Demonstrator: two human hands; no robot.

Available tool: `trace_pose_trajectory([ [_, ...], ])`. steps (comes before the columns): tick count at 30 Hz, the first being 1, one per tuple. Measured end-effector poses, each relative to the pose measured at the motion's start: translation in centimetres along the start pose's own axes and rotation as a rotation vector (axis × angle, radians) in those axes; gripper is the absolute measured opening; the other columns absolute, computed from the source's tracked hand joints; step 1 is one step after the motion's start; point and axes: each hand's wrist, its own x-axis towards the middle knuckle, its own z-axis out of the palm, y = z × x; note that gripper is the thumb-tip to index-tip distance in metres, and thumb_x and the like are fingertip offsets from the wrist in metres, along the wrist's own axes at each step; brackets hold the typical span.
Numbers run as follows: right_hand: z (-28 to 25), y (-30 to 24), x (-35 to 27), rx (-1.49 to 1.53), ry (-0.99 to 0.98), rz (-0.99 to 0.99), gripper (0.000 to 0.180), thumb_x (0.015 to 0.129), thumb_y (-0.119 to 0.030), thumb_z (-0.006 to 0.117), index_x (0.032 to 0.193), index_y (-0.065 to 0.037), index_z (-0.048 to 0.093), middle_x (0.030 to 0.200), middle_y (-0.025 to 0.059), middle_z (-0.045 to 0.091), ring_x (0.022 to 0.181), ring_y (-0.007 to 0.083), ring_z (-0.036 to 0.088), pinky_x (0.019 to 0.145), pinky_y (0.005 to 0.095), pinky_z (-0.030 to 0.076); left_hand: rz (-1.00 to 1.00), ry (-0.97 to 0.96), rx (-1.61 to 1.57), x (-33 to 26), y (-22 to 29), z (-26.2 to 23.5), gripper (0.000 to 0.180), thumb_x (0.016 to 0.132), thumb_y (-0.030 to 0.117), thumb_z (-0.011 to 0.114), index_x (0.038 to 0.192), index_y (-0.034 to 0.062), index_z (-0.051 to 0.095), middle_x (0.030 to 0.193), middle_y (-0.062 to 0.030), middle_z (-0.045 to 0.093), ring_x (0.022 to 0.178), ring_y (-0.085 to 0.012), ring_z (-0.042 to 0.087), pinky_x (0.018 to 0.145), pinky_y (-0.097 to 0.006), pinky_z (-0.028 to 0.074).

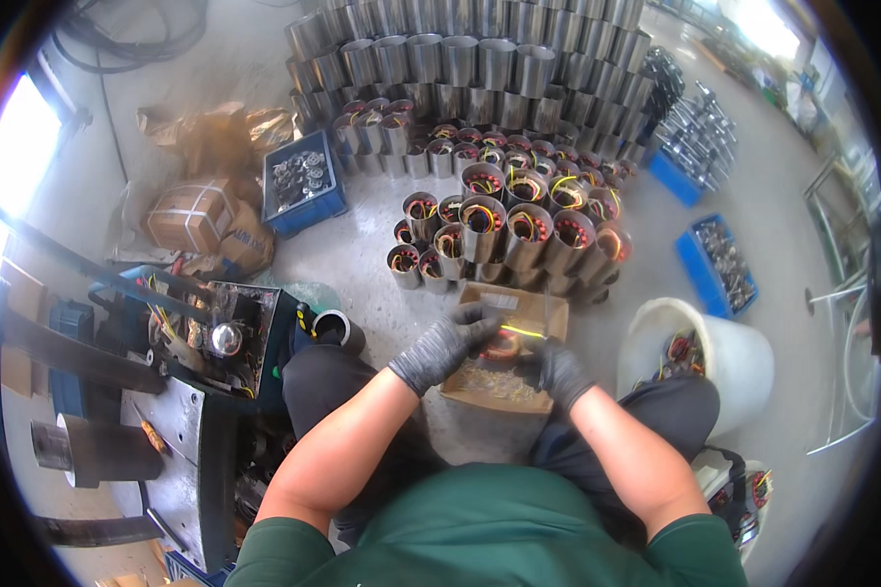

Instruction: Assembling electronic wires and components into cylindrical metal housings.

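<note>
Gripping a wound stator point(504, 344) between gloved left hand point(447, 342), right hand point(556, 370), above cardboard box point(480, 389).

Both hands wear matt grey knitted gloves, the left hand point(445, 344) and right hand point(556, 370) alike. The open box point(519, 311) is dull brown cardboard. The stacked cylinders point(480, 59) gleam as bare polished metal. The bucket point(744, 362) is smooth white plastic, and the crate point(308, 210) is blue plastic.

Stacked steel cylinders point(480, 59), blue crates point(303, 186), a white bucket point(744, 362).
</note>
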Motion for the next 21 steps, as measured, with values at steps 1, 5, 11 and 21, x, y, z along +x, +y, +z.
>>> trace_pose_trajectory([
  [1,0.3,0.5,-0.5,0.013,-0.018,-0.038,0.028,0.092,-0.029,0.062,0.106,-0.007,0.053,0.075,0.0121,0.064,0.054,0.0205,0.061,0.045,0.0294,0.047,-0.027,0.036,-0.022,0.1,-0.7,0.0,0.031,0.093,0.029,0.068,0.111,0.0035,0.064,0.083,0.0011,0.060,0.069,-0.0071,0.052,0.064,-0.023,0.045],
  [5,2.1,0.7,-3.4,0.021,-0.018,-0.169,0.036,0.090,-0.025,0.069,0.114,-0.011,0.046,0.077,0.0070,0.060,0.059,0.0162,0.059,0.048,0.0277,0.046,-0.166,0.079,0.073,-0.1,-1.5,-0.5,0.027,0.092,0.025,0.068,0.107,0.0032,0.064,0.087,-0.0008,0.064,0.069,-0.0072,0.054,0.063,-0.023,0.046],
  [11,2.2,1.4,-4.8,-0.017,-0.210,-0.194,0.043,0.092,-0.025,0.068,0.126,-0.012,0.045,0.083,0.0066,0.060,0.063,0.0156,0.060,0.052,0.0290,0.048,-0.176,0.196,0.051,-0.5,-1.7,-0.9,0.019,0.092,0.019,0.067,0.105,0.0058,0.063,0.080,0.0020,0.061,0.064,-0.0071,0.052,0.059,-0.022,0.044],
  [21,4.3,0.2,-8.6,-0.129,-0.418,-0.051,0.047,0.094,-0.039,0.063,0.126,-0.009,0.049,0.080,0.0072,0.064,0.067,0.0182,0.066,0.057,0.0330,0.055,0.048,0.227,-0.086,-0.3,-2.7,-0.6,0.012,0.093,0.016,0.065,0.102,0.0087,0.062,0.081,0.0038,0.061,0.066,-0.0061,0.051,0.057,-0.022,0.041],
])
